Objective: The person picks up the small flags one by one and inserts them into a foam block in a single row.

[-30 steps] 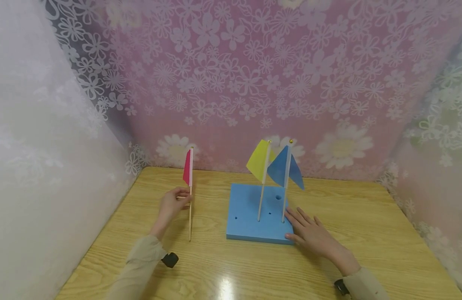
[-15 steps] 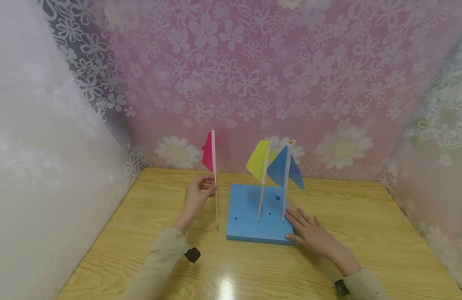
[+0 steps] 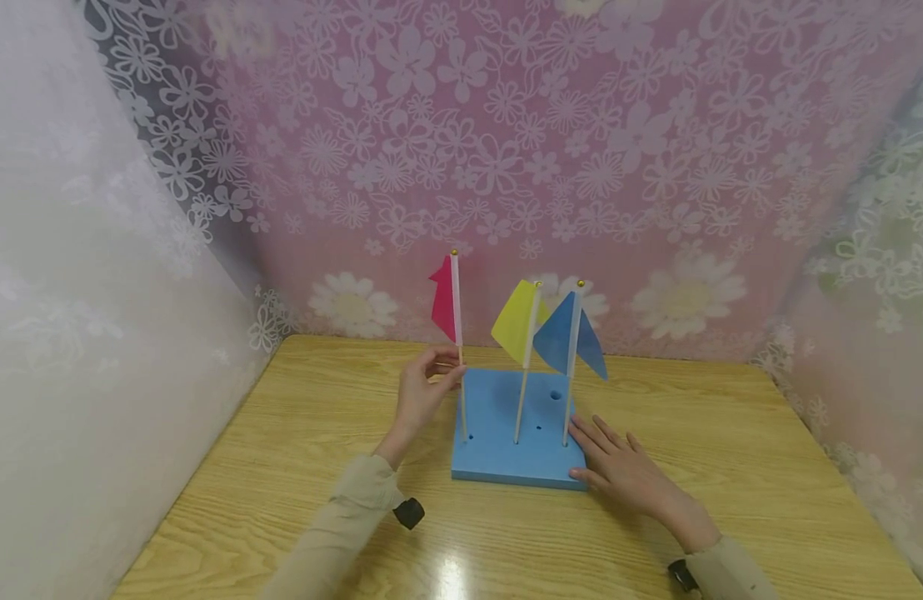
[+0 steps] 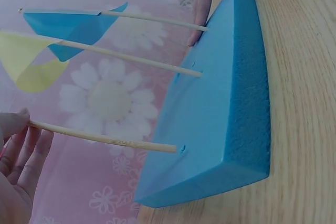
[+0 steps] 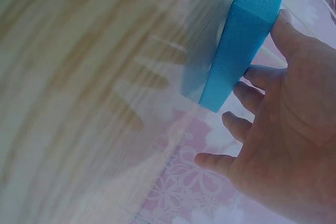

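Observation:
My left hand [image 3: 424, 392] pinches the wooden stick of a red flag [image 3: 446, 300] between thumb and fingers. The stick's lower end stands right beside a small hole at the left of the blue foam block [image 3: 499, 462]; the left wrist view shows the tip [image 4: 173, 148] just short of that hole [image 4: 182, 148]. A yellow flag [image 3: 514, 325] and a blue flag [image 3: 557, 333] stand upright with their sticks in the block. My right hand [image 3: 626, 475] lies with fingers spread against the block's right edge, thumb and fingertips touching it.
The block rests on a wood-grain table [image 3: 731, 467]. Two more holes show in its top, a larger one [image 3: 556, 395] at the back right and a small one near the middle. A flowered pink curtain [image 3: 491, 167] hangs behind the table.
My left hand has carried the red flag rightward and up from the bare table on the left to over the block's left side. My right hand and the other flags stay put.

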### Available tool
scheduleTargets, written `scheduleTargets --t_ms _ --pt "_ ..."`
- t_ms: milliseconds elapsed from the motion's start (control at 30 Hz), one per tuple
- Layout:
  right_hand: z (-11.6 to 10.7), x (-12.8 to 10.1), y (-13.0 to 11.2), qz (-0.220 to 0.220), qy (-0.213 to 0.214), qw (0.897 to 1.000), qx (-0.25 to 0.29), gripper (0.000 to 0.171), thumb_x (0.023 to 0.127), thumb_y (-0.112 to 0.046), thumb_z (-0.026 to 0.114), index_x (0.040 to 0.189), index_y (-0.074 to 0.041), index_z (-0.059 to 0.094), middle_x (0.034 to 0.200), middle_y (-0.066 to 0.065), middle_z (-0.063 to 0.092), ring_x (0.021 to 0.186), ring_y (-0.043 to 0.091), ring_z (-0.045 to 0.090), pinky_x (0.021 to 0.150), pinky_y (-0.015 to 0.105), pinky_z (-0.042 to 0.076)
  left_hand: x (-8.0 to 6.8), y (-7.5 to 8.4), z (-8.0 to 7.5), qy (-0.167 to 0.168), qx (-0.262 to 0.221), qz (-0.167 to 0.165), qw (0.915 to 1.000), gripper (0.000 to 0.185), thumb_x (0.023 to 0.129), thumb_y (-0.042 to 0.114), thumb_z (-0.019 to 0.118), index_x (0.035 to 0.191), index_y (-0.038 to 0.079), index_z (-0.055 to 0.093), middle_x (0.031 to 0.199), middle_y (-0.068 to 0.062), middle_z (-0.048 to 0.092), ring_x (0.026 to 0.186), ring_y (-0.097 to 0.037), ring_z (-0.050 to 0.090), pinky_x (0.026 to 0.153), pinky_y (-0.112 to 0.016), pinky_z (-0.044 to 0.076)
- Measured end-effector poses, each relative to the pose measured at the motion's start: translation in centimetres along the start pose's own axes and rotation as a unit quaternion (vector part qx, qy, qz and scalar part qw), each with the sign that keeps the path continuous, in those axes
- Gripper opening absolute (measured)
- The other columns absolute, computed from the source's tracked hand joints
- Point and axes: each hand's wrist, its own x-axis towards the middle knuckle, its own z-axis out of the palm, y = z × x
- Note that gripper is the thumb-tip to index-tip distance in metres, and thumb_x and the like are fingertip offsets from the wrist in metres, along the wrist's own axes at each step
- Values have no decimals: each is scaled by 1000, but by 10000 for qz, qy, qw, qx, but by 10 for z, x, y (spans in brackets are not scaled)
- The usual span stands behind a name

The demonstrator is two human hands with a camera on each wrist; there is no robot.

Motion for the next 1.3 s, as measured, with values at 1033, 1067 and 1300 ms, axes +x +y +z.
scheduleTargets --t_ms 1033,1067,1300 --pt "0 -2 -7 54 -58 9999 -67 71 101 -47 57 157 -8 38 163 15 32 148 46 26 107 79 25 -23 28 10 -201 129 -35 9997 20 89 -7 73 107 -9 66 100 -26 70 88 -42 70 72 -34 63" --pt "0 -2 -7 50 -53 9999 -70 71 101 -47 57 157 -8 38 163 15 32 148 46 26 107 79 25 -23 27 11 -214 160 -72 9996 20 89 -6 74 107 -9 67 100 -26 70 88 -41 70 72 -33 63" --pt "1 -1 -5 60 -82 9999 -61 71 101 -48 57 157 -9 37 163 14 32 148 46 26 107 79 25 -26 -3 16 -212 564 -494 9970 23 88 -2 76 110 -4 68 102 -20 72 92 -37 70 73 -26 62"
